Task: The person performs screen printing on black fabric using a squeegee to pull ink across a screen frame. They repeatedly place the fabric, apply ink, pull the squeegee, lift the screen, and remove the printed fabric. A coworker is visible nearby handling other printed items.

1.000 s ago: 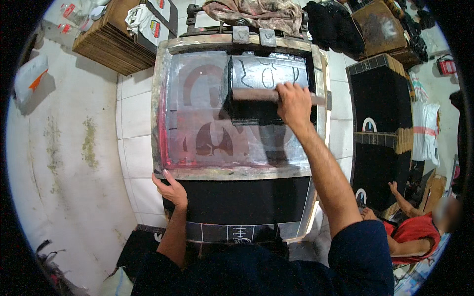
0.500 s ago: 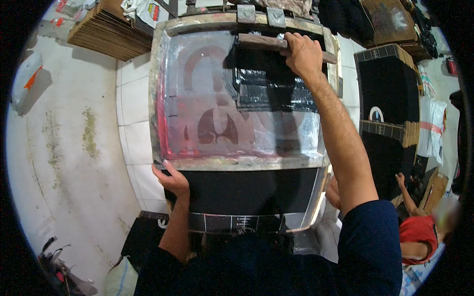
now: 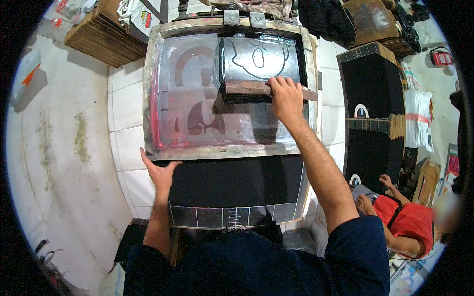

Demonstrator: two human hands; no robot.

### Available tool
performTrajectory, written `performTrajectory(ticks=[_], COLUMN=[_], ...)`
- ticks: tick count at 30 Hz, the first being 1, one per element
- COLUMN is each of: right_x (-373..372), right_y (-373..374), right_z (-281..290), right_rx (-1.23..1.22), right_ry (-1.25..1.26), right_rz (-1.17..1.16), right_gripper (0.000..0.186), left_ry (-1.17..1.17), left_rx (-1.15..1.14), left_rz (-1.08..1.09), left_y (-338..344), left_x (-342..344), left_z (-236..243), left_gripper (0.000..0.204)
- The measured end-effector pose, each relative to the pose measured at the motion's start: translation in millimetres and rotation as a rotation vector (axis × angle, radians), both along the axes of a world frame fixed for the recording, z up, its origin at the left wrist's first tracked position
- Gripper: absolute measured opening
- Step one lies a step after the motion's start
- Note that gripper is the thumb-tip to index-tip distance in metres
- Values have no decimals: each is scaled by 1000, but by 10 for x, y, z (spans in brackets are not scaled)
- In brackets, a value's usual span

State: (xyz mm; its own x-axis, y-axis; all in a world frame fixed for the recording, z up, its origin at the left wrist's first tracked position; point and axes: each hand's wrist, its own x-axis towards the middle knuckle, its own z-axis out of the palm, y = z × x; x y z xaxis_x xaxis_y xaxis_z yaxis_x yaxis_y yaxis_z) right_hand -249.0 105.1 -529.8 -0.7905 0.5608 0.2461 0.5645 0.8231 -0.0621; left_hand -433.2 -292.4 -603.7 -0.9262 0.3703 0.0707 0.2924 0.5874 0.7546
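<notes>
My right hand (image 3: 287, 101) is wrapped round the wooden handle of a squeegee (image 3: 247, 88), which lies across the right half of a screen-printing frame (image 3: 227, 152). Black ink sits along the squeegee's near side. Beyond it, the wiped mesh (image 3: 271, 70) shows a dark, face-like line drawing. Larger reddish-brown shapes mark the left half of the mesh. At the frame's near left corner, my left hand (image 3: 160, 173) is open, thumb and fingers spread; whether it touches the frame I cannot tell. Black fabric (image 3: 237, 180) on a board extends from under the frame toward me.
Two metal clamps (image 3: 244, 18) hold the frame's far edge. To the right lie more boards with black fabric (image 3: 371, 89); a person in red (image 3: 412, 222) is beside them at lower right. Stacked cardboard (image 3: 101, 37) stands at far left, near a pale wall (image 3: 64, 148).
My right hand has drawn the squeegee toward me across the mesh, uncovering the line drawing. My left fingers have spread wider at the frame's corner. The co-worker has come further into view.
</notes>
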Motion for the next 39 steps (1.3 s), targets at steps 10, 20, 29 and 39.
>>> performTrajectory(ticks=[10, 20, 29, 39], right_x=[-240, -214, -1342, 780], right_y=[574, 820, 2198, -1051], right_z=[463, 141, -143, 554], right_rx=[-122, -230, 58, -76], right_ry=[40, -89, -18, 395], right_rz=[98, 116, 20, -56], right_gripper=[42, 42, 64, 40], left_ry=[-96, -255, -256, -150], left_rx=[121, 203, 285, 390], left_rz=[78, 98, 58, 13], left_y=[57, 93, 41, 186], left_x=[28, 15, 18, 107], left_z=[250, 280, 270, 960], left_gripper=[89, 90, 89, 112])
